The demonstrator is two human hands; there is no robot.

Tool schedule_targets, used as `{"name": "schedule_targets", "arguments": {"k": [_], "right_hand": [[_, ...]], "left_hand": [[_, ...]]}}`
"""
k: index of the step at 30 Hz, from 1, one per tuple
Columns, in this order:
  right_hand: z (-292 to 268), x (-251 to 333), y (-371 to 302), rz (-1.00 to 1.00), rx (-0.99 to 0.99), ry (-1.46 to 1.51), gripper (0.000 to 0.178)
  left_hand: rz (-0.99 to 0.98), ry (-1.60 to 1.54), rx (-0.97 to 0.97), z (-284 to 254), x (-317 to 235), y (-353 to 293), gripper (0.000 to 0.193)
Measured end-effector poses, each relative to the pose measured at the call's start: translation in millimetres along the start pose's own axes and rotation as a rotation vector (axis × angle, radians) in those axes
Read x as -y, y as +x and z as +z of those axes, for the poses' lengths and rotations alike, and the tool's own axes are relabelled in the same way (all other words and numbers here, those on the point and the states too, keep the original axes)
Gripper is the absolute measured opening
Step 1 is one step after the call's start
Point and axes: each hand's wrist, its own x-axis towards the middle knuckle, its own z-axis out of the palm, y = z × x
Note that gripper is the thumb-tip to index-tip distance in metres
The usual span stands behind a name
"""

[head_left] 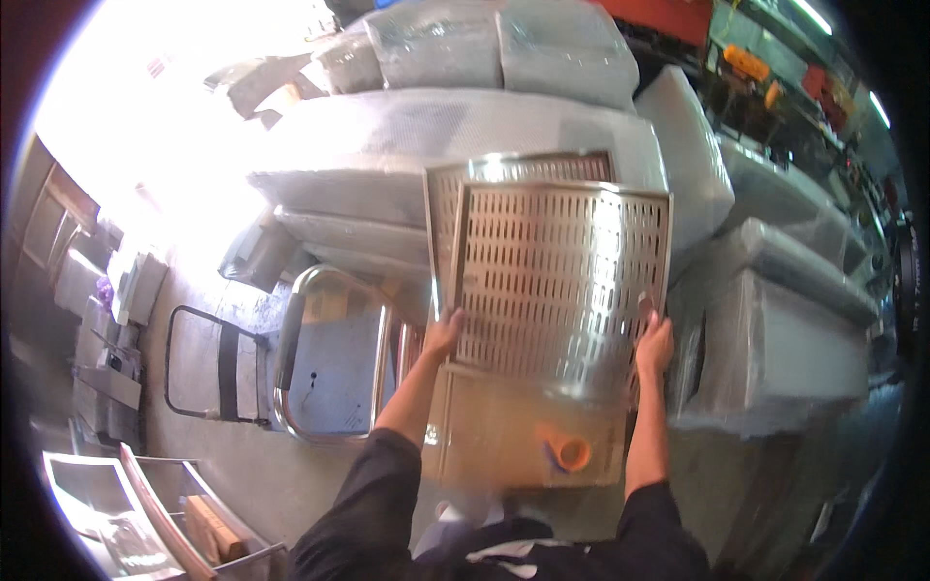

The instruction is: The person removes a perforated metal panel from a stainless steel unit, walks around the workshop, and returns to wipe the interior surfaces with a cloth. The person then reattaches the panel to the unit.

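My left hand (pixel 444 334) and my right hand (pixel 655 347) grip the two side edges of a shiny slotted metal panel (pixel 557 281), which has rows of short slots and a raised rim. The fingers are closed round its edges, partly hidden beneath it. A second slotted panel (pixel 442 198) lies behind the first, showing at its left and far edges. Nearer to me, under the panel's front edge, is a brown, cardboard-like surface (pixel 489 416). An orange ring-shaped object, which looks like a tape roll (pixel 573 453), rests on it.
Large plastic-wrapped items (pixel 426 126) stand across the far side, with wrapped boxes (pixel 804 339) on the right. To the left are a blue platform trolley (pixel 339 368) with a metal tube handle and a black-framed cart (pixel 215 363). Metal frames (pixel 160 513) occupy the lower left.
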Motion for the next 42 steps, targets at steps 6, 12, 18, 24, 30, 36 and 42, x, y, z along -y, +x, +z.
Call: {"name": "schedule_targets", "arguments": {"k": [6,12,18,24,30,36,42], "right_hand": [[16,-13,-1,0.153,0.053,0.181,0.042],[36,-35,9,0.029,0.046,-0.062,0.043],[40,-57,17,-0.063,0.165,-0.016,0.043],[49,-52,12,0.026,0.164,-0.027,0.043],[41,-51,15,0.019,0.032,0.046,0.039],[24,-54,23,0.102,0.134,0.177,0.041],[32,-56,19,0.067,0.023,0.225,0.041]], "left_hand": [[0.215,0.240,-0.185,1,-19,9,0.056],[0.106,0.234,-0.231,7,-59,35,0.050],[0.059,0.644,-0.090,1,-93,52,0.054],[0.206,0.812,-0.023,-4,-87,65,0.046],[0.507,0.796,-0.196,-16,-96,63,0.029],[0.625,0.823,-0.119,-49,-125,42,0.020],[0.428,0.397,-0.154,-57,-153,19,0.039]]}}
